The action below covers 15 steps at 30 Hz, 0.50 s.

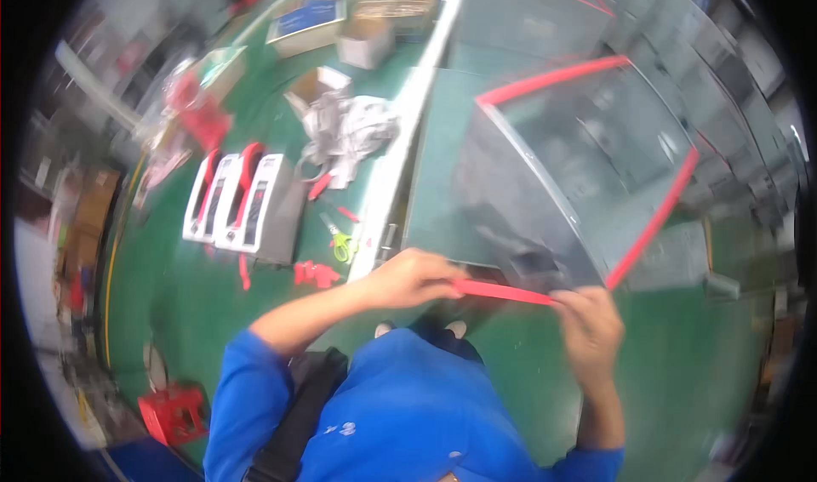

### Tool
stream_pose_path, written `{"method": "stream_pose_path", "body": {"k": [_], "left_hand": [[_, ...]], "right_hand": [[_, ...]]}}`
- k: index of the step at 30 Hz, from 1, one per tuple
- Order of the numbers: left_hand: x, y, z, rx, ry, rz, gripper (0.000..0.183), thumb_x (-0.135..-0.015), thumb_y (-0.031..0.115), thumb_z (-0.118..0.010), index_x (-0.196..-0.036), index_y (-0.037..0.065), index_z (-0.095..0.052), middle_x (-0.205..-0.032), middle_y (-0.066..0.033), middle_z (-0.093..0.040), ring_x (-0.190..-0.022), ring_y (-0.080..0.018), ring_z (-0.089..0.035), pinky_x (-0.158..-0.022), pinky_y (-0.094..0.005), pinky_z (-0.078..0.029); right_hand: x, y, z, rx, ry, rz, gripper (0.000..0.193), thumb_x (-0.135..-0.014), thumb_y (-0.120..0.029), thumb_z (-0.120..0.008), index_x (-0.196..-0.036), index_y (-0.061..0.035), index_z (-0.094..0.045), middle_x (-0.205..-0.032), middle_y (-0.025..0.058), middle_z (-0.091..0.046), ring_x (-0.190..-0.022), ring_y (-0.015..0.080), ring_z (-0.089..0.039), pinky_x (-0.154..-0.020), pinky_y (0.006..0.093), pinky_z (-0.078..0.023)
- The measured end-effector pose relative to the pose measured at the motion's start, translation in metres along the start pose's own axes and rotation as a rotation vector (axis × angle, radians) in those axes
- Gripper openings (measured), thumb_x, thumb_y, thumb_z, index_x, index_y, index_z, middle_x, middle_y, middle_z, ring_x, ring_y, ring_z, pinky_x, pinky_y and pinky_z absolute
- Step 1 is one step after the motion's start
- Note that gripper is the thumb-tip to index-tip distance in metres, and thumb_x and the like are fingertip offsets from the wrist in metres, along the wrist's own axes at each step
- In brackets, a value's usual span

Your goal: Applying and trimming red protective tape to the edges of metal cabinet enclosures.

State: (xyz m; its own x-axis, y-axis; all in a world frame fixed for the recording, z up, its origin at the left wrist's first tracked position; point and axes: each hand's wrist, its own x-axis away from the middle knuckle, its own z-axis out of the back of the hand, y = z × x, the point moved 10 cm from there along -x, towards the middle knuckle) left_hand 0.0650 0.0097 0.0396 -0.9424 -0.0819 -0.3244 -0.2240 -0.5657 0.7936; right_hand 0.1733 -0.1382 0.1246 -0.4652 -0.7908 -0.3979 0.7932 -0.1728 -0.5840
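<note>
A large grey sheet-metal panel lies tilted in front of me, with red tape along its top and right edges. Between my hands stretches a strip of red tape at the panel's near corner. My left hand pinches the strip's left end. My right hand holds its right end against the panel's lower corner. Both arms wear blue sleeves.
On the green workbench to my left stand white tape dispensers, green-handled scissors, red tape scraps, a pile of grey-white cloth and cardboard boxes. A red stool sits at the lower left.
</note>
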Motion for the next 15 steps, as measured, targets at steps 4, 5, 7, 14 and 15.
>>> {"method": "stream_pose_path", "body": {"k": [4, 5, 7, 14, 15], "left_hand": [[-0.059, -0.009, 0.018, -0.175, 0.031, -0.124, 0.019, -0.075, 0.017, -0.065, -0.089, 0.004, -0.062, -0.074, -0.0089, -0.06, -0.071, -0.0258, -0.059, -0.06, -0.0341, -0.046], [-0.073, -0.015, 0.027, -0.164, 0.07, -0.09, 0.017, -0.074, 0.018, -0.065, -0.086, 0.006, -0.064, -0.076, -0.0084, -0.061, -0.072, -0.0262, -0.059, -0.061, -0.0347, -0.046], [-0.08, -0.018, 0.049, -0.178, 0.133, -0.056, 0.015, -0.073, 0.019, -0.065, -0.082, 0.007, -0.065, -0.078, -0.0077, -0.063, -0.072, -0.0262, -0.06, -0.062, -0.0348, -0.046], [-0.107, -0.038, 0.092, -0.146, 0.062, -0.044, 0.01, -0.073, 0.013, -0.064, -0.081, 0.006, -0.065, -0.078, -0.0077, -0.062, -0.073, -0.0232, -0.06, -0.063, -0.0323, -0.046], [-0.111, -0.04, 0.096, -0.18, 0.041, -0.06, 0.01, -0.074, 0.013, -0.064, -0.082, 0.006, -0.064, -0.079, -0.0073, -0.062, -0.075, -0.0226, -0.06, -0.065, -0.0319, -0.047]], "right_hand": [[0.014, 0.065, 0.063, 0.005, 0.097, -0.229, 0.019, -0.081, 0.001, -0.055, -0.098, 0.0001, -0.062, -0.083, 0.0061, -0.055, -0.067, 0.0127, -0.05, -0.059, 0.0225, -0.04], [0.019, 0.083, 0.069, -0.063, 0.148, -0.329, 0.015, -0.084, -0.001, -0.051, -0.097, 0.0003, -0.059, -0.08, 0.0032, -0.051, -0.064, 0.0094, -0.045, -0.056, 0.0208, -0.036], [0.021, 0.097, 0.074, -0.162, 0.159, -0.439, 0.013, -0.087, -0.004, -0.05, -0.098, 0.0004, -0.055, -0.077, 0.0022, -0.051, -0.063, 0.0075, -0.044, -0.056, 0.0196, -0.036], [0.017, 0.106, 0.077, -0.255, 0.122, -0.546, 0.011, -0.086, -0.005, -0.055, -0.095, 0.001, -0.053, -0.077, 0.0058, -0.057, -0.067, 0.01, -0.053, -0.061, 0.0213, -0.045], [0.016, 0.105, 0.076, -0.232, 0.111, -0.565, 0.01, -0.086, -0.005, -0.054, -0.094, 0.001, -0.053, -0.077, 0.0055, -0.057, -0.068, 0.0096, -0.053, -0.062, 0.0213, -0.045]]}}
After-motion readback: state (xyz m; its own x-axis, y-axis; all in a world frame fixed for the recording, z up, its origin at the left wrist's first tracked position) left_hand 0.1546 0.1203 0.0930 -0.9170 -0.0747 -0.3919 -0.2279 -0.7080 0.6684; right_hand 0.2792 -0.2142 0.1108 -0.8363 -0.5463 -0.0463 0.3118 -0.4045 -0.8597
